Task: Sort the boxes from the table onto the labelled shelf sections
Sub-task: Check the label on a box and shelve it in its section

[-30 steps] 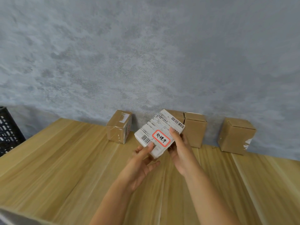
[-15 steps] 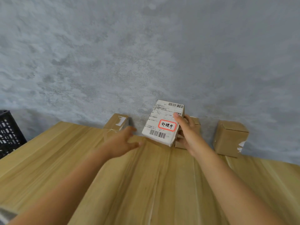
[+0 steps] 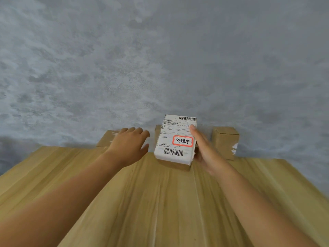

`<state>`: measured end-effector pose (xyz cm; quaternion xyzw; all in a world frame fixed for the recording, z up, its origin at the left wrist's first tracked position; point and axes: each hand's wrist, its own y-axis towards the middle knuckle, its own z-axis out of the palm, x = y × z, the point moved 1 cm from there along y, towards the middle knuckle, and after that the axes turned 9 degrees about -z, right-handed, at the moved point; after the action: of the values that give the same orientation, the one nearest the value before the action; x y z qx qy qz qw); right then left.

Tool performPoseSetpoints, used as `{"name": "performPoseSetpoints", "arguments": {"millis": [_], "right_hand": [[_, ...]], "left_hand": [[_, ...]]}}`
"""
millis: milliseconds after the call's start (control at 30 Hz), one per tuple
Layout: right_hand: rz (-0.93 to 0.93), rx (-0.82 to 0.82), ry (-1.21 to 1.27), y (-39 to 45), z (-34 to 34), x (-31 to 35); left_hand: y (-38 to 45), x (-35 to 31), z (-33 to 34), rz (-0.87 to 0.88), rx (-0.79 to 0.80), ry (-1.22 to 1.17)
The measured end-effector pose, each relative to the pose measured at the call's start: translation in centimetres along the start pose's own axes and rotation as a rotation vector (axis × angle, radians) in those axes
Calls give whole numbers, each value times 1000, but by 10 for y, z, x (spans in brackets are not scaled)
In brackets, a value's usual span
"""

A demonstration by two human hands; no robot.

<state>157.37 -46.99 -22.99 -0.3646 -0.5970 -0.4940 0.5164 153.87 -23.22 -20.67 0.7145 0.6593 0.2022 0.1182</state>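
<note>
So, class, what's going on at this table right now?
A person is sorting parcels. The right hand holds up a white-labelled box whose red-framed sticker faces the camera. The left hand reaches, fingers extended, over a brown cardboard box at the wall. Another brown box stands on the wooden table to the right. No shelf is in view.

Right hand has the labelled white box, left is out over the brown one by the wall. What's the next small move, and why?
Probably lower the left hand and close it round the brown box beneath it: its fingers are spread open above the box and grip nothing. The right hand already holds the white box, so only the left is free.
</note>
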Motion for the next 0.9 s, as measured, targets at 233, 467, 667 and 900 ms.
{"name": "performPoseSetpoints", "arguments": {"millis": [233, 467, 667, 900], "right_hand": [[82, -310, -16, -100, -25, 19], [114, -603, -124, -230, -24, 39], [71, -875, -212, -365, -30, 87], [29, -1125, -279, -545, -15, 145]], "left_hand": [[-3, -41, -3, 257, 3, -142], [-58, -108, -31, 511, -18, -281], [-121, -184, -81, 712, -35, -430], [-227, -263, -163, 939, -107, -554]]}}
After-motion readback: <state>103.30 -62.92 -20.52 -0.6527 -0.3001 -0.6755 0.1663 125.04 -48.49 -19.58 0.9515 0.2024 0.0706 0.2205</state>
